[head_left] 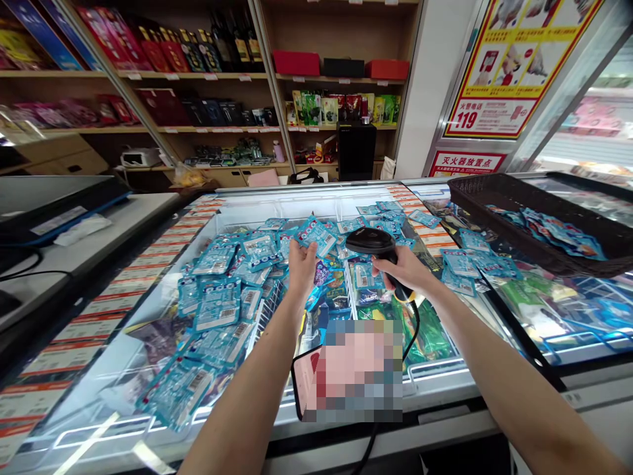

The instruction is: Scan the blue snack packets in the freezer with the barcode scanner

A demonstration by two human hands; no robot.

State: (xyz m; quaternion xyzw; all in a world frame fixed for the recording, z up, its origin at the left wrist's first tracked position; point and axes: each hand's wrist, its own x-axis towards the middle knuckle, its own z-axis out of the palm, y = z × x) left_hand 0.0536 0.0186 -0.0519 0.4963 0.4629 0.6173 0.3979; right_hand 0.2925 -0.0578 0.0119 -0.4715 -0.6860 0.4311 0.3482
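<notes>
My left hand (302,265) pinches a small blue snack packet (319,236) by its lower edge, over a glass-topped freezer chest (257,206). In my right hand (406,270) is a black barcode scanner (372,243), gripped round its handle, its head turned left toward the packet. Many like blue packets (217,305) lie in a loose heap on the glass left of my hands. More packets (459,262) are spread to the right of the scanner. A cable runs down from the scanner's handle. Below my hands lies a phone (307,382), its screen partly blurred out.
A dark brown basket (558,254) with blue packets stands on the right. Price-label strips (123,290) line the glass. A counter with a dark device (64,208) is on the left. Stocked shelves (208,76) and a yellow-red poster (517,66) stand behind.
</notes>
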